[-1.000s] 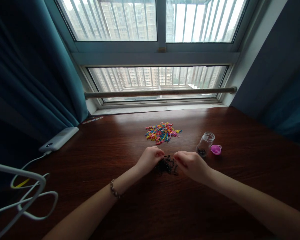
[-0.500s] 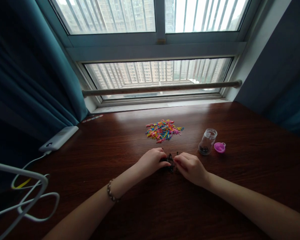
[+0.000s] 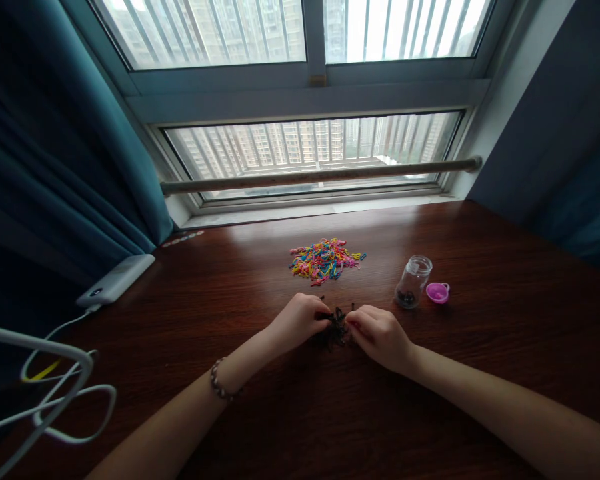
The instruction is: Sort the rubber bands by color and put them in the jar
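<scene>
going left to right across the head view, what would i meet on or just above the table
White device, bracelet, left hand, black pile, right hand, glass jar, pink cap.

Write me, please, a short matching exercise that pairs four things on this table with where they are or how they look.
Things:
1. Black pieces
2. Multicoloured pile
3. Jar
4. White device

Descriptions:
A. Transparent, with dark bits at the bottom
B. Joined to a white cable at one end
C. Between the left hand and the right hand
D. Pink, yellow and blue mixed together

Right pairs: 1-C, 2-D, 3-A, 4-B.
</scene>
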Demonstrator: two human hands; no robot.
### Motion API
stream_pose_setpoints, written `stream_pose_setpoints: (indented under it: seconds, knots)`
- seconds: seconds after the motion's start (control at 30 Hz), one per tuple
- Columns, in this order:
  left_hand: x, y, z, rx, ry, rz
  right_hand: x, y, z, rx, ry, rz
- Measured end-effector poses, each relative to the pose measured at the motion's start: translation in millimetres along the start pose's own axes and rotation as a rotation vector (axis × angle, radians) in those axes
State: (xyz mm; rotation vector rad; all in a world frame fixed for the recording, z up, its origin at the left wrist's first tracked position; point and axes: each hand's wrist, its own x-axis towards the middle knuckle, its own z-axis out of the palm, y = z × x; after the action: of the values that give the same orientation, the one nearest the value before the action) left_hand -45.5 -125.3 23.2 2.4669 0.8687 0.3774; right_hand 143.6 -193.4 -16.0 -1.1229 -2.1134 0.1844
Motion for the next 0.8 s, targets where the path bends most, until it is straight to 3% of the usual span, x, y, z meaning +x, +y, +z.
stream_pose_setpoints:
  seconds: [0.27,0.43,0.8]
  knots:
    - [1.7,-2.0,4.5,-0.430,0.122,-0.188,4.7,-3.8,-1.6,0.110,0.138,0.054]
    - [2.7,9.8,10.2,-0.774,0.056,-0.268,5.5,-4.6,-3.9,0.171,0.133,-0.006]
    - [-2.0,19.0,26.6,-1.232,-0.028,-0.458,2.8,-4.3,-5.1,0.224,0.229,-0.024]
